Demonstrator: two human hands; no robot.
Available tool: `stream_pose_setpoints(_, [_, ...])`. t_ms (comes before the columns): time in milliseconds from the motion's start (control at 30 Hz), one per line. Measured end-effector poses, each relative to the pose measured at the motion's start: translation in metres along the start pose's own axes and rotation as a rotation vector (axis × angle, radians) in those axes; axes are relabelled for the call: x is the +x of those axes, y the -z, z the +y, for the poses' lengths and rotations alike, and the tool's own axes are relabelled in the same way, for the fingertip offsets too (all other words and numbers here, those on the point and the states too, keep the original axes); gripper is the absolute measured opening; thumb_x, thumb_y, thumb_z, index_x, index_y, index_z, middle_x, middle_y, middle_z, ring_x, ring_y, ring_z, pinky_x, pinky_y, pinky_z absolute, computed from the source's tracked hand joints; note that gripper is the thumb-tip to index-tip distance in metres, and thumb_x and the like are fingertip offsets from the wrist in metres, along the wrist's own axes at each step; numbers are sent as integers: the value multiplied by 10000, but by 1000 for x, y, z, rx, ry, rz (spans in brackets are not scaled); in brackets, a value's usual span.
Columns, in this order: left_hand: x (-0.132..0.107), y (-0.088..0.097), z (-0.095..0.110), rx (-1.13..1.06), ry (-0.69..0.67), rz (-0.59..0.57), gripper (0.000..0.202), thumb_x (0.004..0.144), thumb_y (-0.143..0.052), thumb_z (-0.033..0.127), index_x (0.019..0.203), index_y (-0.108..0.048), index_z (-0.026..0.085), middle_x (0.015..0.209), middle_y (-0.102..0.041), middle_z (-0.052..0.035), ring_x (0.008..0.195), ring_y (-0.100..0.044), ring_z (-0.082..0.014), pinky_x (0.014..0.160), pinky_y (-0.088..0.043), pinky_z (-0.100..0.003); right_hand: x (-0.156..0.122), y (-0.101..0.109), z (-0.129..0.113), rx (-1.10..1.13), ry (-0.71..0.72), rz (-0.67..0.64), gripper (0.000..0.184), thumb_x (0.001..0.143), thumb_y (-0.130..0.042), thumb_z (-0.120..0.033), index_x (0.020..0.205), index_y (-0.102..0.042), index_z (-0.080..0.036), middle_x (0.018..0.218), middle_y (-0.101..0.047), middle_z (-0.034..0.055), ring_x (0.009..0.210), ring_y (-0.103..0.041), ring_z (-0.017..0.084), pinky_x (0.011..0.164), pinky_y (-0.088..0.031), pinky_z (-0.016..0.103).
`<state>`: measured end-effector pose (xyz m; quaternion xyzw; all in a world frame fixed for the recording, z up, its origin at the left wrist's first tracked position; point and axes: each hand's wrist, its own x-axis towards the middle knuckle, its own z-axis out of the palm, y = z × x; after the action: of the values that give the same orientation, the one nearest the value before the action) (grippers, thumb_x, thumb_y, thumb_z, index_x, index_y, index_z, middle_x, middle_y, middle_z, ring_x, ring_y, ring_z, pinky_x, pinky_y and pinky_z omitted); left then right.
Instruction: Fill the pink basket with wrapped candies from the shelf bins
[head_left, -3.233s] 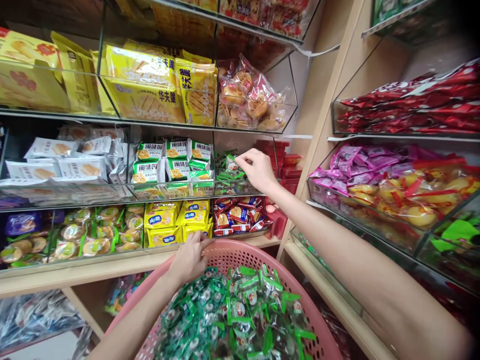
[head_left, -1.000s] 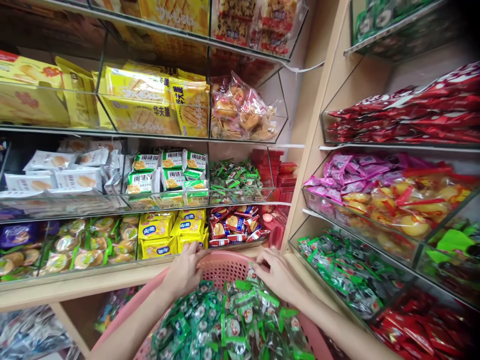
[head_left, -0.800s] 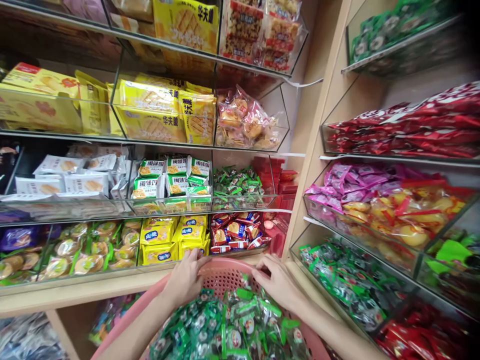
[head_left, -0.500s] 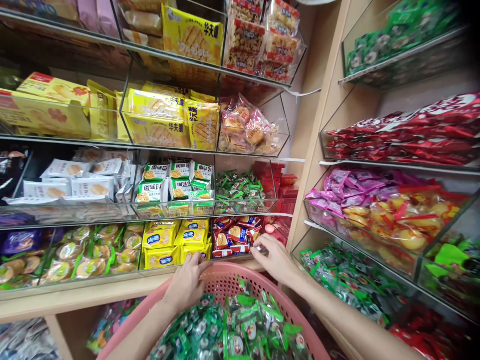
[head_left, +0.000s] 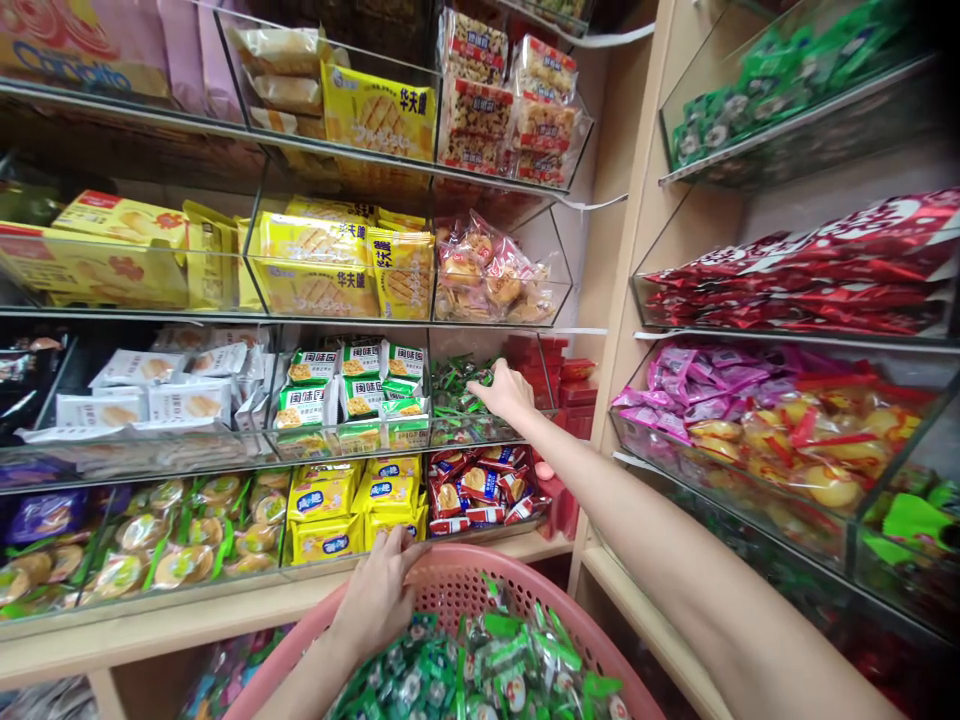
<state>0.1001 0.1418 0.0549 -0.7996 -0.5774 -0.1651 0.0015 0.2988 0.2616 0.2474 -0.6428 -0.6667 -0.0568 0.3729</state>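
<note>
A pink plastic basket (head_left: 487,565) with a perforated wall holds many small green-and-clear wrapped candies (head_left: 517,660). My left hand (head_left: 382,590) is closed over its far left rim. Stretched forward over the basket, my right hand (head_left: 506,390) is inside a clear shelf bin of similar small green-wrapped candies (head_left: 454,385). Its fingers are bent together around candies at the top of that pile; the fingertips are partly hidden. Directly below this bin sit red-and-blue wrapped biscuits (head_left: 480,485).
Clear bins with white-and-green snack packs (head_left: 304,405), yellow packets (head_left: 326,540) and bagged biscuits (head_left: 487,265) surround the right hand. An upright wooden panel (head_left: 615,290) divides these shelves from the right-hand ones, where pink packets (head_left: 675,390) lie. The bins' clear front walls (head_left: 495,428) stand up as edges.
My right hand has risen from beside the basket's far rim into the green candy bin above. My left hand stays on the rim. The view has tilted slightly upward.
</note>
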Motion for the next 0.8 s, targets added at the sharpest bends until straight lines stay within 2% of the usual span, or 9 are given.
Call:
stream_pose_setpoints(100, [1, 0, 0, -14, 5, -2, 602, 693, -398, 77, 1267, -520, 212, 1192, -457, -119, 1150, -426, -265, 942, -402, -425, 3, -5, -4, -15, -22, -43, 461, 759, -616, -425, 1106, -473, -157, 1022, -657, 169, 1024, -591, 304, 790, -441, 378])
stream_pose_setpoints(200, [2, -1, 0, -16, 20, -9, 613, 684, -409, 76, 1269, -516, 228, 1212, -445, -111, 1163, -417, -266, 956, -389, -432, 7, -9, -4, 10, -25, -45, 416, 753, -621, -333, 1111, -480, -175, 1020, -659, 143, 1004, -604, 286, 781, -447, 359])
stream_pose_setpoints(333, [2, -2, -1, -19, 19, 2, 609, 679, -410, 77, 1257, -526, 233, 1171, -464, -102, 1143, -428, -256, 937, -404, -411, 11, -11, -1, 80, -27, -22, 328, 761, -601, -302, 1068, -533, -209, 1017, -658, 103, 968, -615, 261, 762, -452, 338])
stream_pose_setpoints(600, [2, 1, 2, -2, 10, 2, 594, 692, -406, 91, 1259, -529, 216, 1178, -456, -111, 1133, -423, -259, 922, -415, -397, 15, -8, 15, 380, 24, 62, 294, 711, -641, -258, 987, -581, -173, 886, -670, 36, 843, -634, 178, 750, -469, 278])
stream_pose_setpoints(800, [3, 7, 7, 1, -15, 1, 583, 692, -408, 88, 1247, -544, 206, 1103, -487, -101, 1075, -447, -248, 916, -419, -388, 12, 2, 25, 667, -70, -8, 304, 678, -689, -231, 934, -549, -148, 751, -657, 11, 612, -644, 125, 564, -483, 221])
